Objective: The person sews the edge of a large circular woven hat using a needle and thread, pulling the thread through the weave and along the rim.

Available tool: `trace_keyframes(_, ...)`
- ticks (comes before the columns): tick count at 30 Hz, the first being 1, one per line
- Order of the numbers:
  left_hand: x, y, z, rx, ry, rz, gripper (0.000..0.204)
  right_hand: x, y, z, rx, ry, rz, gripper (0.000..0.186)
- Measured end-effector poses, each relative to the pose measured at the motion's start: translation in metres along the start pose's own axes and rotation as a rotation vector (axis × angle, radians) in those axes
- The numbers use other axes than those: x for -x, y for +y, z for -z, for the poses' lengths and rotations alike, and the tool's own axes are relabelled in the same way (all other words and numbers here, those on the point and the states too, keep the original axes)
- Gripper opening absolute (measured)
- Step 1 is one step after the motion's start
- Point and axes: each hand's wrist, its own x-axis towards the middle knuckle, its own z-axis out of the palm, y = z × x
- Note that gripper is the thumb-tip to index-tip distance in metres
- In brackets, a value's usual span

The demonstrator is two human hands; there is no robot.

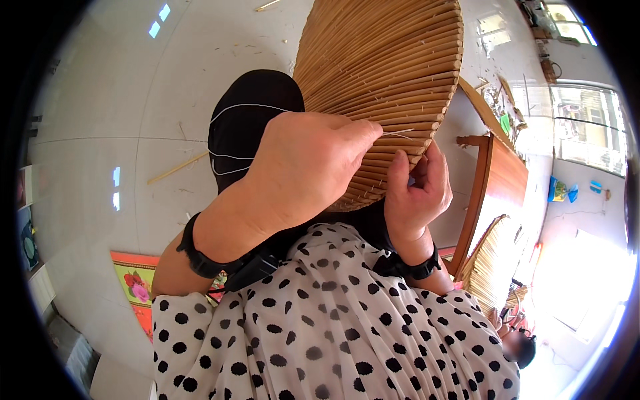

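Note:
A large panel of tan reed stalks [380, 73], bound side by side with small white stitches, leans across my lap and rises away from me. My left hand [300, 167] is over the panel's near part, thumb and finger pinched on a white thread [398, 133]. A short end of that thread sticks out to the right over the stalks. More thread loops across my black-clad knee [257, 120]. At the panel's right edge, my right hand [419, 193] grips the nearest stalks, thumb on top and fingers curled around the cut ends.
A loose stalk [179, 167] and scraps lie on the pale tiled floor [87, 167]. To the right stands a wooden table [497, 173] with clutter beyond it. Another reed bundle [490, 260] and a person [523, 347] are at lower right. A flowered mat [137, 287] lies left.

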Motion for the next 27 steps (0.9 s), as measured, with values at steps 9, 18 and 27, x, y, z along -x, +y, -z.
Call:
trace_keyframes(9,0.0004,0.0062,0.0062,-0.067,-0.038,-0.063,0.021,-0.0011,0.0013,0.0003,-0.010,0.018,0.068,0.038)
trace_keyframes(18,0.0020,0.0077,0.0090,-0.087,-0.038,-0.062,0.020,-0.0031,-0.0041,0.0012,-0.007,0.002,0.086,0.037)
trace_keyframes(27,0.0034,0.0072,0.0075,-0.097,-0.037,-0.060,0.021,-0.0034,-0.0054,0.0017,-0.022,-0.003,0.082,0.036)
